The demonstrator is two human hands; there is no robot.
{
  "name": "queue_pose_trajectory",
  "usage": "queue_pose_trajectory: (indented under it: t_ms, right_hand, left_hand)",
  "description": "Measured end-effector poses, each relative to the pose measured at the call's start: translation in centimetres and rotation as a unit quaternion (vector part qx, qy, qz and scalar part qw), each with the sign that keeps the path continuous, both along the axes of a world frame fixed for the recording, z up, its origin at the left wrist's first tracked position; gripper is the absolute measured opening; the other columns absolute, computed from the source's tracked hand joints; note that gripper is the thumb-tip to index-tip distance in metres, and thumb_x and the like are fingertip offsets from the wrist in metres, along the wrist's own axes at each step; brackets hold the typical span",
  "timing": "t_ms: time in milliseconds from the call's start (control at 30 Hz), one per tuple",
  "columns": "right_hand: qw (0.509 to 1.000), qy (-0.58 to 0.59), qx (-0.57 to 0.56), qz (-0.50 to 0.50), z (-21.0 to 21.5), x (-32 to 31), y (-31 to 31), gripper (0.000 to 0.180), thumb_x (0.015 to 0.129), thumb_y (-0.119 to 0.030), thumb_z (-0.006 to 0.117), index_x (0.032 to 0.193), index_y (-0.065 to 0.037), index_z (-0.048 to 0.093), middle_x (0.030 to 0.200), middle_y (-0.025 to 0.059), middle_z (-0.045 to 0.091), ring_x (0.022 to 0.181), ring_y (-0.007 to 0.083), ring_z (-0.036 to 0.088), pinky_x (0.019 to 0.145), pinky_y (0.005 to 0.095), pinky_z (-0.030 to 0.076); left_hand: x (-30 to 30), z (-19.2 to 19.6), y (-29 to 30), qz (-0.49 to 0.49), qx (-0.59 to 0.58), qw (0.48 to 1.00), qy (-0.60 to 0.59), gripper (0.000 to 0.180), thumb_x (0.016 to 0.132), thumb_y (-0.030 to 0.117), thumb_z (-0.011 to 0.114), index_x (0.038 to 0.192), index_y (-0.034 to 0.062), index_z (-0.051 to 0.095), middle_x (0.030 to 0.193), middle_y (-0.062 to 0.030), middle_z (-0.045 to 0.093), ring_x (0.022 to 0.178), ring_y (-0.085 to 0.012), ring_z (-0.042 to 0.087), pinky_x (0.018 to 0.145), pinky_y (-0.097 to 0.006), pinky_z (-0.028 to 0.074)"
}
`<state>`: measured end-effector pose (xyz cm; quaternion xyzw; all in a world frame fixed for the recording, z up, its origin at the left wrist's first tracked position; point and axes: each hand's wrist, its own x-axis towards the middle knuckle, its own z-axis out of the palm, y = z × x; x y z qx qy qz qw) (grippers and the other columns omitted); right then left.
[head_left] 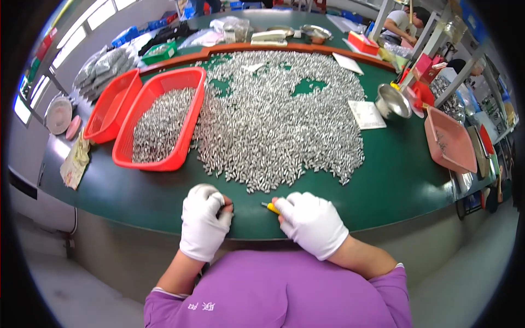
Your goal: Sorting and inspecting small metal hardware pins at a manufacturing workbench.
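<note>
Both my hands wear white gloves with bare fingertips and rest near the front edge of the green table. My right hand (315, 223) grips a small yellow-handled tool (271, 207); its thin metal tip points left, and its exact kind is not clear. My left hand (204, 221) is closed, thumb and fingers pressed together, and whatever it may hold is hidden. Just beyond the hands spreads a wide layer of small silvery metal parts (273, 131). To its left, a red plastic basket (145, 165) holds more such parts.
A second red basket (112, 109) leans beside the first. At right are a metal bowl (394, 103), a white paper card (366, 115) and a pink tub (449, 147) with a few parts. An orange-brown ledge (188, 58) borders the far side. People work in the background.
</note>
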<state>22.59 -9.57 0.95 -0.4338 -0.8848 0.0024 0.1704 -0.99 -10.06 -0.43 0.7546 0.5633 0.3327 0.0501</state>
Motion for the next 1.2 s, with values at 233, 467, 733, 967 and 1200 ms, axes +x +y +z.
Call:
queue_pose_trajectory:
  t_ms: [233, 467, 733, 967, 1200]
  right_hand:
    - [0.999, 0.005, -0.039, 0.017, -0.1, -1.3, 0.2, 0.040, 0.084, -0.024, 0.069, 0.123, -0.016, 0.062, 0.084, 0.0031, 0.056, 0.075, 0.0214, 0.060, 0.061, 0.0340, 0.051]
    - [0.991, 0.080, -0.104, 0.034, -0.4, -3.7, 0.3, 0.030, 0.086, -0.020, 0.065, 0.116, -0.017, 0.065, 0.087, 0.0054, 0.058, 0.077, 0.0253, 0.064, 0.063, 0.0371, 0.053]
    - [0.985, 0.094, -0.143, 0.035, -0.5, -4.5, 0.7, 0.028, 0.086, -0.019, 0.065, 0.113, -0.014, 0.065, 0.087, 0.0080, 0.059, 0.076, 0.0278, 0.064, 0.065, 0.0396, 0.053]
    - [0.978, 0.123, -0.159, 0.045, -1.0, -4.5, 1.1, 0.027, 0.086, -0.019, 0.065, 0.113, -0.014, 0.065, 0.088, 0.0084, 0.060, 0.076, 0.0288, 0.064, 0.066, 0.0392, 0.053]
    - [0.974, 0.107, -0.184, 0.083, -0.9, -4.4, 2.4, 0.025, 0.087, -0.020, 0.063, 0.111, -0.015, 0.065, 0.086, 0.0100, 0.059, 0.074, 0.0301, 0.063, 0.066, 0.0406, 0.053]
  left_hand:
    - [-0.2, 0.1, 0.2, 0.009, -0.024, 1.000, -0.009, 0.020, 0.066, -0.002, 0.074, 0.081, 0.0052, 0.064, 0.094, -0.0114, 0.059, 0.095, -0.0312, 0.058, 0.084, -0.039, 0.047]
    - [0.0, -0.2, 0.0, 0.014, -0.024, 1.000, -0.006, 0.020, 0.065, -0.003, 0.075, 0.077, 0.0046, 0.061, 0.094, -0.0114, 0.059, 0.095, -0.0312, 0.058, 0.082, -0.040, 0.048]
    - [0.0, -0.1, 0.3, 0.006, 0.010, 1.000, -0.021, 0.021, 0.062, -0.002, 0.077, 0.071, 0.0038, 0.059, 0.083, -0.0118, 0.059, 0.085, -0.0327, 0.059, 0.075, -0.042, 0.048]
    - [-0.2, -0.1, 0.5, 0.002, 0.011, 1.000, -0.017, 0.022, 0.061, -0.002, 0.077, 0.070, 0.0035, 0.058, 0.083, -0.0124, 0.060, 0.086, -0.0328, 0.059, 0.075, -0.042, 0.048]
    - [-0.3, 0.2, 0.6, -0.007, 0.002, 1.000, -0.015, 0.021, 0.061, -0.001, 0.077, 0.070, 0.0046, 0.058, 0.082, -0.0118, 0.060, 0.087, -0.0325, 0.060, 0.075, -0.042, 0.048]
